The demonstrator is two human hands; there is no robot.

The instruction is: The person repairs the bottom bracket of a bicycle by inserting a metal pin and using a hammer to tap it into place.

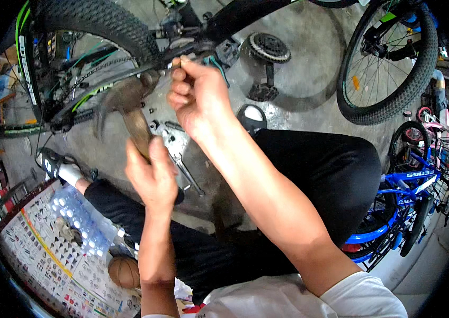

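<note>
My left hand [153, 175] grips the wooden handle of a hammer [138, 131]. The hammer's metal head is smeared by motion, close below the frame of a black-and-green bicycle [27, 69]. My right hand [203, 95] is closed, thumb and fingertips pinched together at the bicycle's bottom bracket area. A small shiny piece shows at those fingertips, but its kind cannot be made out. Just beyond the right hand is a teal strip or cloth [218, 69], partly hidden. A wrench [187, 172] lies on the floor between my forearms, among small metal parts.
A crank with chainring [269, 49] and pedal rests on the concrete floor. Right of it stands a wheel with a knobby tyre [389, 90]. Blue bicycles [410, 183] crowd the right edge. At lower left, a bag of bottles [84, 217] lies on a printed sheet [33, 249].
</note>
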